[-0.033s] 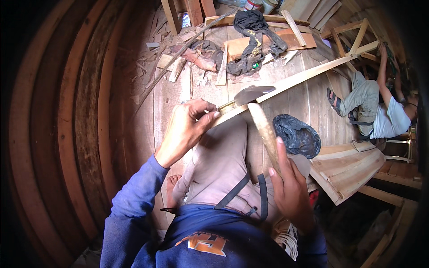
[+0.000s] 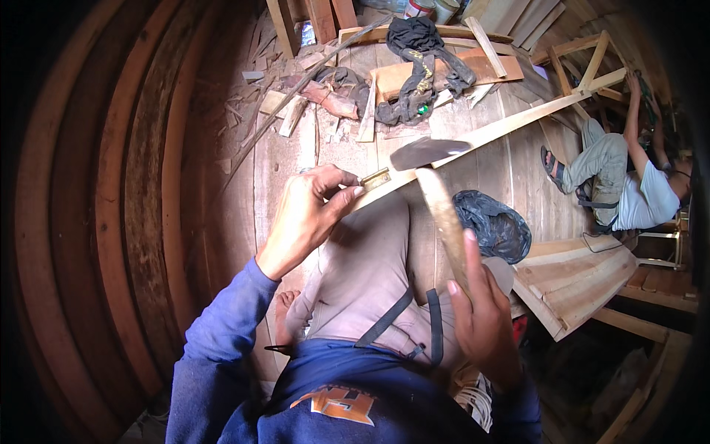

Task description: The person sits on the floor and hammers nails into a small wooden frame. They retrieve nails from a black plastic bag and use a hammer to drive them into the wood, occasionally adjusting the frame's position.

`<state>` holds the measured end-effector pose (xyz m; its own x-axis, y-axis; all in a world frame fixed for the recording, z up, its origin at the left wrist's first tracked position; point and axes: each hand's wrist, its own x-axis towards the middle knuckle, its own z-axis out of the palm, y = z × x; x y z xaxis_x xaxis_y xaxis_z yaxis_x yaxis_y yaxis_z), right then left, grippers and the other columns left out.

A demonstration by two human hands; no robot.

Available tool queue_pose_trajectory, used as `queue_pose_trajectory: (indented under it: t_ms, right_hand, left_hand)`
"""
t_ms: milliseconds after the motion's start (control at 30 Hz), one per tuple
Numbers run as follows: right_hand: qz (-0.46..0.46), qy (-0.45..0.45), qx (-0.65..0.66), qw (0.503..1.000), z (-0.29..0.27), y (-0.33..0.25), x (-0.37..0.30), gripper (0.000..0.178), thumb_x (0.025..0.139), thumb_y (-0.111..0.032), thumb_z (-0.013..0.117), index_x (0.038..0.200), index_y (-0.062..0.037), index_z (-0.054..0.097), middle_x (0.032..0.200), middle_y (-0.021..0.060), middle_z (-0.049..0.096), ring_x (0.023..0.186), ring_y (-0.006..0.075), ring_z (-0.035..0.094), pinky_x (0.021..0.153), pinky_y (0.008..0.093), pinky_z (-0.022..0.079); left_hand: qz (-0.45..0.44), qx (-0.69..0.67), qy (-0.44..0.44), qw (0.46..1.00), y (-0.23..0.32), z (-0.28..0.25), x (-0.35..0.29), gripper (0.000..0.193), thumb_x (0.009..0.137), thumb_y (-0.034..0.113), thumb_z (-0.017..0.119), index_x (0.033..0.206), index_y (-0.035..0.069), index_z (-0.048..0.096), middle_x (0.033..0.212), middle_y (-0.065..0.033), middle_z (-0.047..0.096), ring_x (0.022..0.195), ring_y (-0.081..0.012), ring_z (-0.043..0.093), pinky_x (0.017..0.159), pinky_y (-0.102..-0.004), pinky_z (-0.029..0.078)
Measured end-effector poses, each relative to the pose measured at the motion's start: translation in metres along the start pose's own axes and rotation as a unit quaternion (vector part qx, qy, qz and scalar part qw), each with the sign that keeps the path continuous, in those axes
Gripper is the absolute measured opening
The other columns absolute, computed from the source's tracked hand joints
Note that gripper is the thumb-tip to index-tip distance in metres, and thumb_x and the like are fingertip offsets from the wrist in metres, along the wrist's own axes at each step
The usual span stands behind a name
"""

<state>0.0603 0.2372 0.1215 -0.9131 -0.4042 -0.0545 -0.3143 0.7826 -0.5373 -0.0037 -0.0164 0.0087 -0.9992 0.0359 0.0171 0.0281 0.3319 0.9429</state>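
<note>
A small brass hinge [image 2: 375, 177] sits on the edge of a long pale wooden strip [image 2: 510, 124], which rises to the right from my lap. My left hand [image 2: 316, 203] pinches the near end of the hinge between thumb and fingers. In my right hand [image 2: 484, 314] is a hammer [image 2: 444, 211], gripped by its wooden handle. Its dark metal head, blurred by motion, hovers over the strip just right of the hinge. My legs [image 2: 366, 259] lie beneath the strip.
A black plastic bag [image 2: 492, 226] and joined boards [image 2: 580, 281] lie to the right. Farther right, another person [image 2: 636, 170] crouches by a wooden frame [image 2: 592, 66]. Wood scraps [image 2: 292, 115] and dark cloth [image 2: 421, 66] lie ahead. Thick upright timbers [image 2: 111, 185] line the left.
The hammer head has moved slightly right, off the hinge, so more of the hinge shows. My left hand and the strip have stayed in place.
</note>
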Motion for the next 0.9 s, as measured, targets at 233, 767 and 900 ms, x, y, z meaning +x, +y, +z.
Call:
queue_pose_trajectory:
  t_ms: [233, 767, 900]
  right_hand:
    - [0.039, -0.056, -0.034, 0.997, 0.0, 0.001, -0.003, 0.063, 0.094, -0.003, 0.057, 0.15, 0.0005, 0.03, 0.098, 0.0245, 0.058, 0.083, 0.0397, 0.062, 0.074, 0.0444, 0.051]
    - [0.022, -0.015, 0.008, 1.0, -0.005, -0.007, -0.002, 0.062, 0.093, -0.004, 0.057, 0.151, -0.0079, 0.034, 0.096, 0.0223, 0.06, 0.083, 0.0404, 0.064, 0.071, 0.0435, 0.051]
    - [0.007, 0.039, -0.002, 0.999, 0.0, -0.007, -0.009, 0.063, 0.094, -0.004, 0.057, 0.151, -0.013, 0.034, 0.096, 0.0206, 0.06, 0.085, 0.0417, 0.063, 0.07, 0.0448, 0.05]
  left_hand:
    - [0.015, 0.022, 0.002, 1.0, 0.001, -0.001, 0.001, 0.014, 0.087, 0.011, 0.071, 0.093, -0.002, 0.071, 0.082, -0.0103, 0.068, 0.078, -0.0149, 0.063, 0.072, -0.0298, 0.048]
    - [0.032, 0.023, 0.001, 0.999, 0.0, 0.001, 0.001, 0.014, 0.088, 0.011, 0.07, 0.093, -0.002, 0.071, 0.08, -0.0096, 0.067, 0.076, -0.015, 0.062, 0.071, -0.0302, 0.048]
    - [0.033, 0.017, -0.009, 0.999, 0.001, 0.002, 0.003, 0.014, 0.088, 0.011, 0.07, 0.094, -0.002, 0.071, 0.079, -0.01, 0.067, 0.075, -0.0146, 0.062, 0.07, -0.0303, 0.048]
